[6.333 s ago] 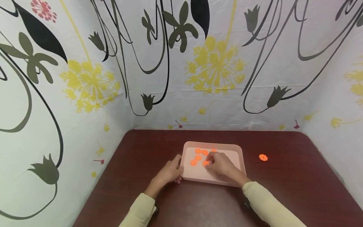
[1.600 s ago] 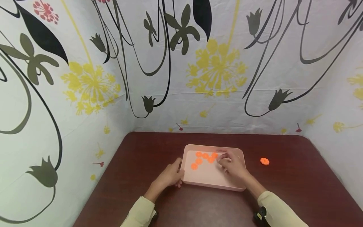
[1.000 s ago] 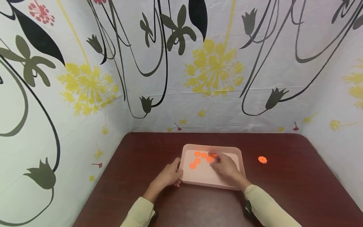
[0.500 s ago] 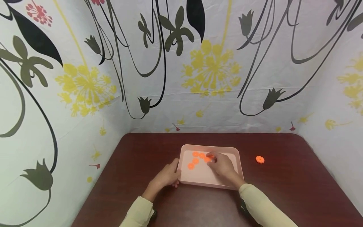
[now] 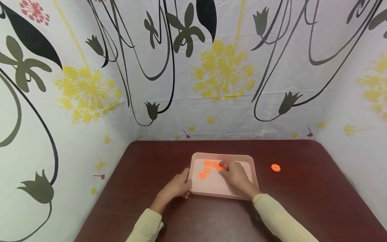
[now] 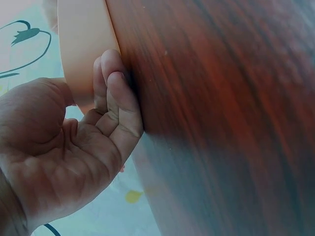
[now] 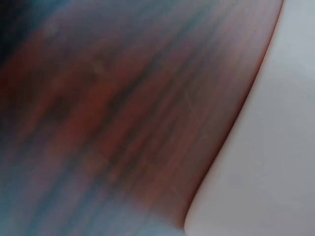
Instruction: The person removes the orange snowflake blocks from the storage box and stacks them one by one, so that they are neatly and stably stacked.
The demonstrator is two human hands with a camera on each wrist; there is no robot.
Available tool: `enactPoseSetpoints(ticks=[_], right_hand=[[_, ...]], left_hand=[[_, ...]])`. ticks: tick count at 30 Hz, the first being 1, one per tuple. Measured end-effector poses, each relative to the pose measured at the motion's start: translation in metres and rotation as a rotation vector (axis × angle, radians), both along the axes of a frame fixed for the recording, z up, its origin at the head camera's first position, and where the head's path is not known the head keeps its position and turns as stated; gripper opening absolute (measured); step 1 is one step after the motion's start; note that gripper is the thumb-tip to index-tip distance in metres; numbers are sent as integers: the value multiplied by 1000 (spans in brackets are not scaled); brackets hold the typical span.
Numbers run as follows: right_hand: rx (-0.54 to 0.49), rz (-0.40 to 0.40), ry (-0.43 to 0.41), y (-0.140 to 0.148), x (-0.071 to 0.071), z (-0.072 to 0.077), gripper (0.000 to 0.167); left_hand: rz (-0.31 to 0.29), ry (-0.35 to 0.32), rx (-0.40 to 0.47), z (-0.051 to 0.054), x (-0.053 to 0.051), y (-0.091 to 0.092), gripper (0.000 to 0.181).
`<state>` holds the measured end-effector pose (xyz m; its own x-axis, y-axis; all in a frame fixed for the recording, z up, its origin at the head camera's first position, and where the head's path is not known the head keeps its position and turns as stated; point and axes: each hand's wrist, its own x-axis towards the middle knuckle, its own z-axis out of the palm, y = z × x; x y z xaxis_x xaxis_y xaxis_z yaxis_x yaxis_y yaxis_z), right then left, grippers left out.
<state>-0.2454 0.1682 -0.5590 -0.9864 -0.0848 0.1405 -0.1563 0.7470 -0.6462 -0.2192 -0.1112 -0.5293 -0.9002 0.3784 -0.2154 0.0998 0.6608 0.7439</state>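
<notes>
Orange discs [image 5: 207, 169] lie in a bent row in the far left part of the pink tray [image 5: 208, 187], and the one that sat apart toward the near side several seconds ago now adjoins that row. Fingers of the right hand [image 5: 236, 175], observed shortly before clear of the discs on their right side, are now curled, thumb and forefinger pinching the rightmost disc [image 5: 224, 165]. Unchanged are the left hand [image 5: 178, 185], gripping the tray's left end by its wall, and the lone disc [image 5: 275, 167] on the dark red-brown table [image 5: 151, 161], right of the tray.
</notes>
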Motion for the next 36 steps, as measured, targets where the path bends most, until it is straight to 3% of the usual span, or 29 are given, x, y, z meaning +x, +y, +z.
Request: enactPoseSetpoints(ticks=[5,12,16,22,25,31,36], right_hand=[[-38,8,-27,9,-2,0,27],[-213,10,-157,19,0,7,29],[-181,35,-115,20,2,14,26],[-64,0,-35,20,9,25,27],[-67,-17,-20,22,11,28,30],[-177,-32,4,38,19,33,34],[-100,-71,67,60,26,33,37]], left_hand=[[9,-3,0,-1,-1,2,38],[18,-12,0,3,-3,7,39],[11,-4,9,3,-3,7,38],[19,1,-2,2,-2,6,38],[25,3,-13,3,-1,5,38],[34,-3,-15,2,0,3,38],[39,-7,-8,0,-1,2,37]])
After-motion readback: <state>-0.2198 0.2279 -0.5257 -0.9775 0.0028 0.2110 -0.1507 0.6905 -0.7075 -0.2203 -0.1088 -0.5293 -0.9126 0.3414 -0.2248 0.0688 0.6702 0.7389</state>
